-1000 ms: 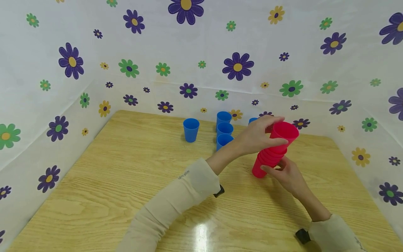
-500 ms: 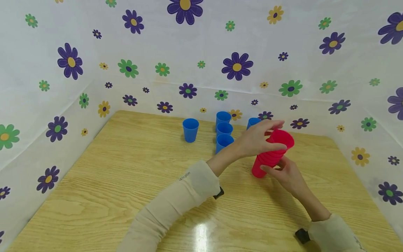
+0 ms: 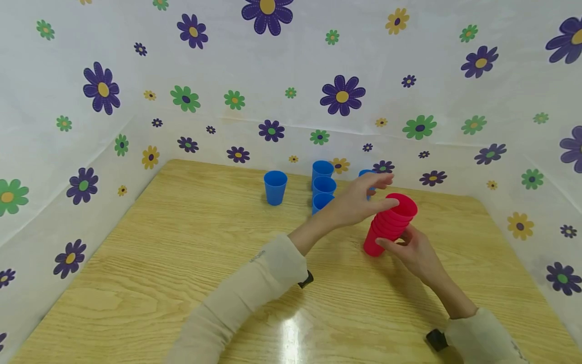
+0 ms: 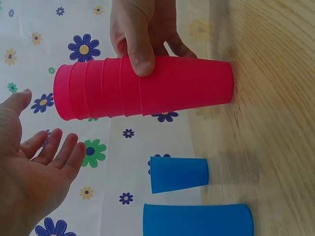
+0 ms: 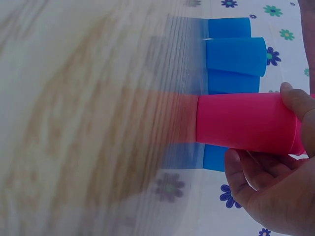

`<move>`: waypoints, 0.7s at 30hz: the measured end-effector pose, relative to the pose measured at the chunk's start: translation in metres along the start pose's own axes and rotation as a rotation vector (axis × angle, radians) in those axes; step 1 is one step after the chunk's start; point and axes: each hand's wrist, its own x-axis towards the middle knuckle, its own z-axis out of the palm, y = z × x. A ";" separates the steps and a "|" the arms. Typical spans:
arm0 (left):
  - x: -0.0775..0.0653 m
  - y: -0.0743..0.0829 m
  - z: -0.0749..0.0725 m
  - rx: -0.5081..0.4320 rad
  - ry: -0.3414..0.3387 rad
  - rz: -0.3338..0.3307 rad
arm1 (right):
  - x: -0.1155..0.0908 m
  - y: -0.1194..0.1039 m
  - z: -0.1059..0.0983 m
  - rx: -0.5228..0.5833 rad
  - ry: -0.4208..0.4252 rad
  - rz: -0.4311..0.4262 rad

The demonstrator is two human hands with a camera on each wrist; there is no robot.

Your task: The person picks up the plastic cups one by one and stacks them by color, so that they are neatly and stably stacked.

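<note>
Left hand (image 3: 355, 201): spread
Right hand (image 3: 416, 254): clamped round red cups (image 3: 384, 231)
Sleeve print (image 3: 257, 256) behind left hand: too blurred
Left wrist view: alone shows left hand apart from red cups

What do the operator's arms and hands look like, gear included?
Left hand and right hand: bare, no gloves. Left sleeve and right sleeve: cream, reaching the wrists, with small dark lettering, too small to read. A small black block shows at each cuff. No cables visible.
</note>
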 end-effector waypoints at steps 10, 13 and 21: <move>-0.018 -0.015 -0.028 0.040 0.113 0.012 | 0.005 0.004 -0.002 -0.014 0.021 -0.037; -0.025 -0.022 -0.040 0.045 0.130 -0.022 | 0.008 0.008 -0.006 -0.046 0.041 -0.039; -0.050 -0.035 -0.069 0.014 0.184 -0.078 | 0.018 0.025 -0.025 -0.116 0.093 0.021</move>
